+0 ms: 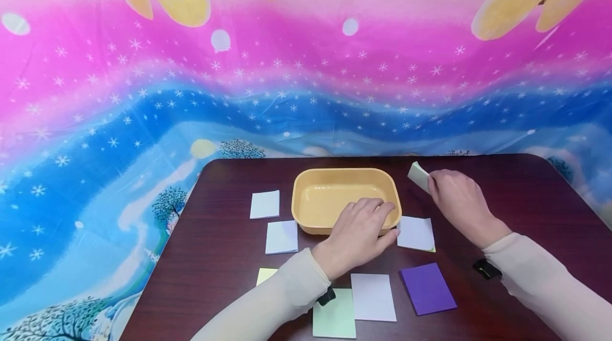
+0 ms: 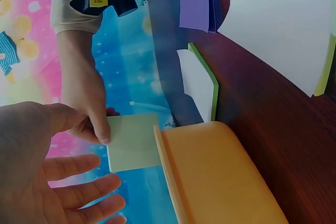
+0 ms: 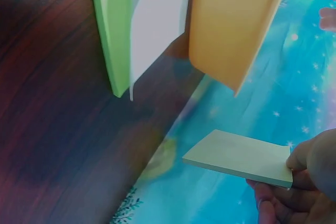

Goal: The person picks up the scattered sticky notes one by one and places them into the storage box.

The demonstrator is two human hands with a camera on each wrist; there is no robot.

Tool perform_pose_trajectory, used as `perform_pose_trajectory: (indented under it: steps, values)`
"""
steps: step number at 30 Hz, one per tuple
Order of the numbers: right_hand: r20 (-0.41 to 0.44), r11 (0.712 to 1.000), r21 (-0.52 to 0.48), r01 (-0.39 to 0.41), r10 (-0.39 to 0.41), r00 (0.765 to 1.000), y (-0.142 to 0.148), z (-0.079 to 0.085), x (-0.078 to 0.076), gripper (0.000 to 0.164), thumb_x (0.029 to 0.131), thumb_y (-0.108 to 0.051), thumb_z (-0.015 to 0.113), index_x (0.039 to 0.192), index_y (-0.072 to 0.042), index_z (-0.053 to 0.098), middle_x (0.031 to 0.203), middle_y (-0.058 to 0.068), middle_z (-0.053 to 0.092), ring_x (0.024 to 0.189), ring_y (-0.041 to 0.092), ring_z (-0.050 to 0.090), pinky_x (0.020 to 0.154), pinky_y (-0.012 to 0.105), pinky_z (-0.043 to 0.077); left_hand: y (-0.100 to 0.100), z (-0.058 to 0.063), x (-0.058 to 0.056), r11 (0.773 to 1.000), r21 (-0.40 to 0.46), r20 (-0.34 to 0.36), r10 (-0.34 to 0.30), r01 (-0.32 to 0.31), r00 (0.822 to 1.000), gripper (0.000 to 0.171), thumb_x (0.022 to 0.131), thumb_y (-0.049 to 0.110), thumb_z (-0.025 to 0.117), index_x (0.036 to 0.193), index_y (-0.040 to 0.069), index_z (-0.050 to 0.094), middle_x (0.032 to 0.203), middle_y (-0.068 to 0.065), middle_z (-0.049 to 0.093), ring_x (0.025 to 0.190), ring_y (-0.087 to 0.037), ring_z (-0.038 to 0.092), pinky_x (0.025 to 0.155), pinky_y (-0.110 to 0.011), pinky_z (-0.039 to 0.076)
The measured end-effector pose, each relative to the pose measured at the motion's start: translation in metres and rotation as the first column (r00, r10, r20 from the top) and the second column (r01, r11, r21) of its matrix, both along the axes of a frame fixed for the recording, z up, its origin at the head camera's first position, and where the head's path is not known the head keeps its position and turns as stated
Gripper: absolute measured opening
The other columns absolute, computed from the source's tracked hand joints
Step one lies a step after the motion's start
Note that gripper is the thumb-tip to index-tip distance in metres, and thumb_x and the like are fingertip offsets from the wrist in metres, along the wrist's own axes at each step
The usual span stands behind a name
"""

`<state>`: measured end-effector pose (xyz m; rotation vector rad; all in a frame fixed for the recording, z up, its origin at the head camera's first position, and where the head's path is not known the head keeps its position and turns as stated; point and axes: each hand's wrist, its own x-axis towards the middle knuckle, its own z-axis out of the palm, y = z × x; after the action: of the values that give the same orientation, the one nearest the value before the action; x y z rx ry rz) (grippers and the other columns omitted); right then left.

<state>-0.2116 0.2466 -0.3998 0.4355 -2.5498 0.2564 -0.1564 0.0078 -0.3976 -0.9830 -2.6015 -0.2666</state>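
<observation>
My right hand (image 1: pixel 461 200) pinches a pale green sticky note pad (image 1: pixel 419 177) between thumb and fingers, raised beyond the right side of a yellow plastic basin (image 1: pixel 306 205). The right wrist view shows the pad (image 3: pixel 239 153) gripped by one end, its far end sticking out. Over the basin's front right rim hovers my left hand (image 1: pixel 356 232). In the left wrist view the left hand's fingers (image 2: pixel 89 188) are spread, apart from the basin (image 2: pixel 220 177), and hold nothing. A white-topped pad with a green edge (image 1: pixel 415 233) lies right of the basin, near the left thumb.
Left of the basin lie two white pads, one farther back (image 1: pixel 265 204) and one nearer (image 1: pixel 281 237). In front are a yellow pad (image 1: pixel 265 275) partly under my sleeve, a green pad (image 1: pixel 334 322), a white pad (image 1: pixel 374 297) and a purple pad (image 1: pixel 428 289). A patterned cloth (image 1: pixel 306 81) hangs behind the table.
</observation>
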Motion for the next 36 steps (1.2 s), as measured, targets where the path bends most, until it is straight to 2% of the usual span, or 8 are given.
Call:
perform_pose_trajectory:
  steps: [10,17,36]
  values:
    - [-0.063,0.999,-0.012,-0.040,0.039,0.997,-0.007,0.012,0.004,0.015,0.087,-0.011,0.057,0.082,0.000,0.065,0.064,0.010,0.057,0.053,0.022,0.051,0.046,0.045,0.046,-0.003,0.004,-0.002,1.000,-0.010,0.018,0.009,-0.009,1.000,0.048,0.092,0.050,0.045,0.127,0.018,0.057,0.117,0.002,0.060,0.108,-0.014,0.053,0.083,-0.030,0.044]
    - [-0.100,0.998,-0.020,-0.066,0.064,0.993,-0.013,0.020,0.007,0.015,0.087,-0.011,0.056,0.081,-0.001,0.065,0.064,0.010,0.058,0.054,0.023,0.051,0.047,0.046,0.045,-0.005,0.006,-0.004,1.000,0.001,0.025,0.006,-0.006,1.000,0.049,0.091,0.049,0.048,0.127,0.017,0.057,0.118,0.001,0.060,0.110,-0.015,0.052,0.085,-0.031,0.044]
    - [-0.109,0.994,-0.016,-0.111,0.109,0.988,-0.032,0.032,0.019,0.011,0.084,-0.010,0.060,0.081,-0.001,0.065,0.066,0.009,0.059,0.058,0.023,0.052,0.050,0.045,0.046,-0.012,0.007,-0.007,1.000,0.012,0.027,0.029,-0.029,0.999,0.049,0.091,0.047,0.048,0.128,0.016,0.055,0.122,0.000,0.059,0.115,-0.016,0.052,0.095,-0.033,0.041]
